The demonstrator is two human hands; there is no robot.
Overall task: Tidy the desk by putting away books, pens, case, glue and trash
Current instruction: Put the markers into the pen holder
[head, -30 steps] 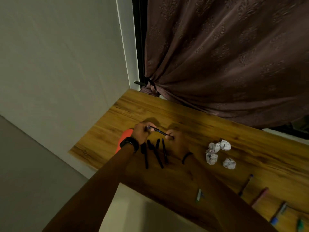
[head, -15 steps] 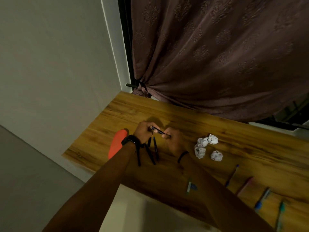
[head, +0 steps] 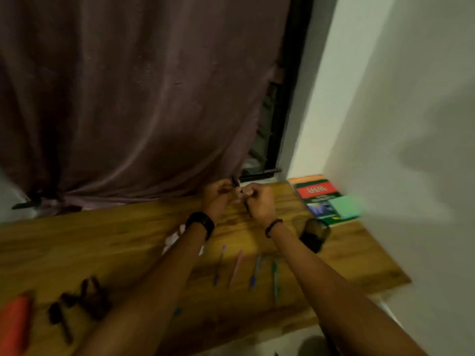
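Hands meet above the far edge of the table (head: 102, 242): left hand (head: 218, 199) and right hand (head: 261, 202) each clench one end of a black pen (head: 236, 182), raised clear of the wood. Four coloured pens (head: 237, 267) lie side by side below the wrists. Crumpled paper (head: 172, 238) shows just left of the left forearm. Black mesh pen cup (head: 314, 233) sits beside the right wrist, with stacked books (head: 317, 192) in the far right corner. Blurred black pens (head: 74, 304) and a red case (head: 14, 322) lie at near left
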